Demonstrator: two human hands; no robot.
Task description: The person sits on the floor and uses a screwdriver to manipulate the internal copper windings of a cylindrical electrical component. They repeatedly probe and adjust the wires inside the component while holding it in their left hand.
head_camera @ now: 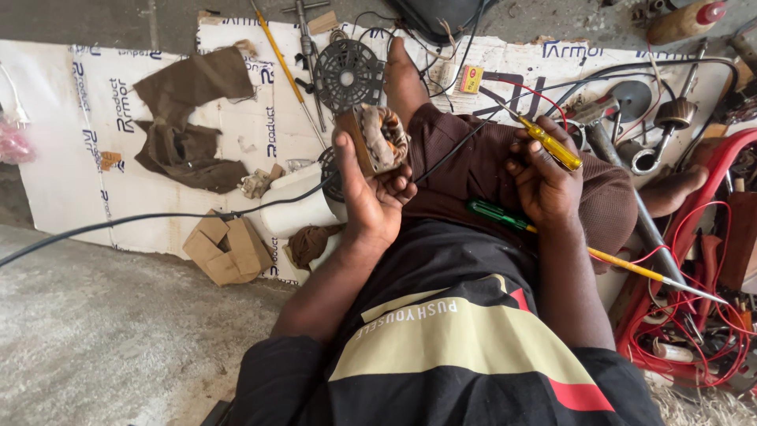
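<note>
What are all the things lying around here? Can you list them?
Motor winding: one, coppery brown, held in the left hand.
Screwdriver with yellow handle: one, in the right hand.
Screwdriver with green handle: one, on the lap.
Round fan grille: one, dark grey, on the cardboard sheet.
Cardboard sheet: one, white, on the floor.
Brown cloth: one, on the sheet.
Small cardboard box: one, brown, at the sheet's edge.
Red wires: a tangle, far right.
Left hand: holds the winding.
Right hand: grips the yellow screwdriver.
</note>
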